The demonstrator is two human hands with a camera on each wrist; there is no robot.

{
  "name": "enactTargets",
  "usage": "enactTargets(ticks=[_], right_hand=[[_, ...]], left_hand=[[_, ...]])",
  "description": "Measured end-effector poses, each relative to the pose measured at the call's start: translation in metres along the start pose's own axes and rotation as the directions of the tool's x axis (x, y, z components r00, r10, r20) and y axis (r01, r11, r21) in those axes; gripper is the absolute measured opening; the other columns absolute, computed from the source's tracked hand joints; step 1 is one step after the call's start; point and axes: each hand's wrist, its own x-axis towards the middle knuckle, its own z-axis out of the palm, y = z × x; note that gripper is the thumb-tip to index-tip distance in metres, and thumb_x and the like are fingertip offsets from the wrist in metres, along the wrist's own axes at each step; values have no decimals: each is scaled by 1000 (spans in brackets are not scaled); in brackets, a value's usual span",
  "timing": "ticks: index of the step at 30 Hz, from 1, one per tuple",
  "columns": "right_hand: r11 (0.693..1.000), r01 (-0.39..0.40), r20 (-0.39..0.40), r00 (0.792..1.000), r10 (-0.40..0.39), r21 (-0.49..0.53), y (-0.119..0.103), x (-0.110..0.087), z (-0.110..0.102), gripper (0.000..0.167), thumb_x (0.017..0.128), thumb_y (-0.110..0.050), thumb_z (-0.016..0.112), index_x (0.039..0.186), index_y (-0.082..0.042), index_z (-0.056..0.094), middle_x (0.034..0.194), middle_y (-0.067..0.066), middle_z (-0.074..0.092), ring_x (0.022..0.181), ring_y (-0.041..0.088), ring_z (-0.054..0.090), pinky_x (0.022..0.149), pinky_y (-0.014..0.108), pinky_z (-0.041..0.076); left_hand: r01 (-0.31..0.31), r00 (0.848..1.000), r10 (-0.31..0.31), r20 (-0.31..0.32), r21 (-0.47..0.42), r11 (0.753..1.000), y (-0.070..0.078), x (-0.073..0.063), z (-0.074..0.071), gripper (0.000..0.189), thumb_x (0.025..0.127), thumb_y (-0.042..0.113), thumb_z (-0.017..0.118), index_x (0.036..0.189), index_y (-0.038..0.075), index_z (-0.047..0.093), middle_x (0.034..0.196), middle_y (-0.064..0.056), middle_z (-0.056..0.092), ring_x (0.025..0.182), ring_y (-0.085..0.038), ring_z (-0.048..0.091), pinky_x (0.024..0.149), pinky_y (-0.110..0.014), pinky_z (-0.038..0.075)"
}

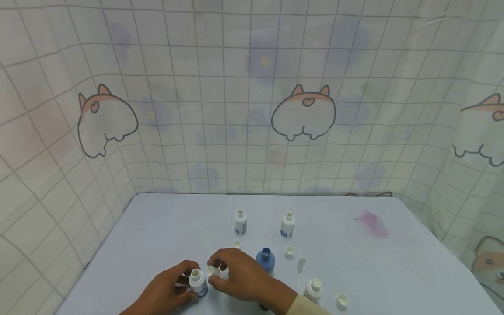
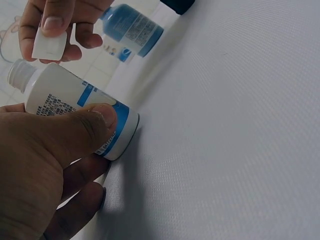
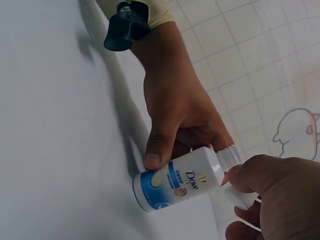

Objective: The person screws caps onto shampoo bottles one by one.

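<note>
My left hand (image 1: 168, 286) grips a small white Dove bottle (image 3: 182, 180) with a blue band by its sides, its threaded neck uncovered. The bottle stands on the table near the front edge. Just right of its neck, my right hand (image 1: 244, 275) pinches a white screw cap (image 2: 50, 46) between thumb and fingers, apart from the bottle mouth. Behind the right hand stands a blue bottle (image 1: 265, 261) without a cap, partly hidden by that hand.
Two uncapped white bottles stand farther back, one left (image 1: 240, 222) and one right (image 1: 287, 225). Loose caps lie on the table, one by the blue bottle (image 1: 289, 252) and one at the front right (image 1: 341, 301). Another white bottle (image 1: 313, 290) stands right of my forearm.
</note>
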Motion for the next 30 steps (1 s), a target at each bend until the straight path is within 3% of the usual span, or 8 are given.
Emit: enactTargets(ticks=[21, 30], right_hand=[[999, 3, 17, 1000, -2, -37, -2, 9, 7, 25, 93, -35, 78, 116, -28, 68, 101, -22, 60, 92, -6, 54, 77, 19, 51], [997, 45, -4, 999, -46, -68, -4, 10, 7, 25, 94, -34, 77, 116, -27, 68, 102, -22, 60, 93, -4, 56, 76, 19, 50]], left_hand=[[-35, 999, 35, -3, -7, 999, 1, 0, 0, 54, 80, 26, 90, 125, 22, 59, 116, 2, 68, 98, -16, 70, 78, -26, 59], [-44, 999, 44, -10, -3, 999, 1, 0, 0, 53, 80, 25, 90, 124, 24, 59, 114, 5, 67, 98, -14, 70, 78, -25, 59]])
